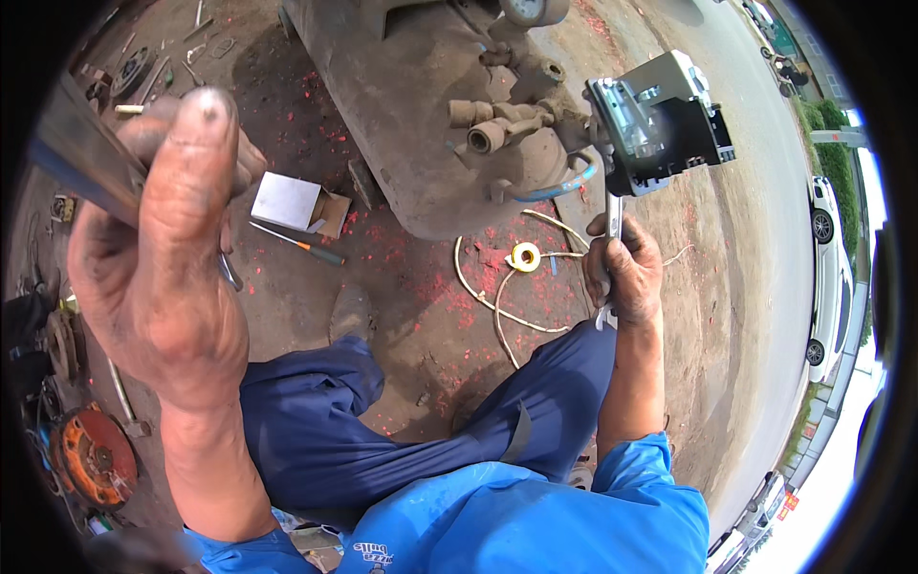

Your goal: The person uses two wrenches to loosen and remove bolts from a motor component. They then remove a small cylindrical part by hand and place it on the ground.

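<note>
My left hand (pixel 182 258) is raised close to the camera, thumb on top and fingers curled around a flat metal bar-shaped tool (pixel 91 158). A curved metal end (pixel 230 273) shows below that hand; the tool's exact kind is unclear. My right hand (pixel 626 268) grips a metal wrench (pixel 613 218) held upright. The wrench's upper end reaches the underside of a pressure switch (pixel 660 124) with its cover off and its inside exposed. Its jaw is hidden there. Beside the switch, brass-coloured pipe fittings (pixel 497 129) sit on a dusty tank (pixel 402 143).
A blue curved handle or pipe (pixel 559 188) projects by the switch. On the dirt lie a roll of tape (pixel 524 256), a pale hose (pixel 497 306), a screwdriver (pixel 320 253) and a white box (pixel 285 201). A hammer (pixel 129 407) and rusty round part (pixel 96 457) are at left.
</note>
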Available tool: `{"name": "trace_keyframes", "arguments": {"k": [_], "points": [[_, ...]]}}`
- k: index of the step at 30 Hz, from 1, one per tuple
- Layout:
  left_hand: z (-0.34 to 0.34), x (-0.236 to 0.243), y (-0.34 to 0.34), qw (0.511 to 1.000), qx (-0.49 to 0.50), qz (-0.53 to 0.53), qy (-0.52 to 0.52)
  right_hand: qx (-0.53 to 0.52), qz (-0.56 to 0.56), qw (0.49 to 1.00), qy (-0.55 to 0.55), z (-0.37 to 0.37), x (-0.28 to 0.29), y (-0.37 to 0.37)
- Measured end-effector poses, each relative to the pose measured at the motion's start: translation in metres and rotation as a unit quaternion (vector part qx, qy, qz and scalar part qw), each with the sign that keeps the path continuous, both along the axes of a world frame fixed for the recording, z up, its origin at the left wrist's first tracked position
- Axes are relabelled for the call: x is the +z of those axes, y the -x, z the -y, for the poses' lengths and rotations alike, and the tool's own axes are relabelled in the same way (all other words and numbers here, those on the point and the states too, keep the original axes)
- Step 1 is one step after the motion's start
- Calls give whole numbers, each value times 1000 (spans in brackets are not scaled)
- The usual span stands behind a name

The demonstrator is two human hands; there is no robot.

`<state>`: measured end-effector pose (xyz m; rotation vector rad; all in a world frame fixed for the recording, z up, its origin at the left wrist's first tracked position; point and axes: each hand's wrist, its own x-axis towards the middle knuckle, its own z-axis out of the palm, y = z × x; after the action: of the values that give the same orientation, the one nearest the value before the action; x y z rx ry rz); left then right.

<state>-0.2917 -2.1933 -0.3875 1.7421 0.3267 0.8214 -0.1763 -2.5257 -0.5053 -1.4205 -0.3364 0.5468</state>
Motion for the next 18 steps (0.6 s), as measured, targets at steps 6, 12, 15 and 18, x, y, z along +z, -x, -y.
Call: {"name": "trace_keyframes", "arguments": {"k": [6, 12, 15, 18], "points": [[9, 11, -16, 996, -78, 49, 0, -66, -55, 996, -32, -13, 14, 31], [11, 14, -24, 995, -81, 58, 9, -125, -84, 986, -68, -58, 22, 49], [14, 14, -26, 993, -88, 68, 24, -164, -82, 981, -58, -77, 32, 59], [16, 19, -25, 994, -88, 63, 30, -221, -95, 967, -81, -98, 33, 65]]}}
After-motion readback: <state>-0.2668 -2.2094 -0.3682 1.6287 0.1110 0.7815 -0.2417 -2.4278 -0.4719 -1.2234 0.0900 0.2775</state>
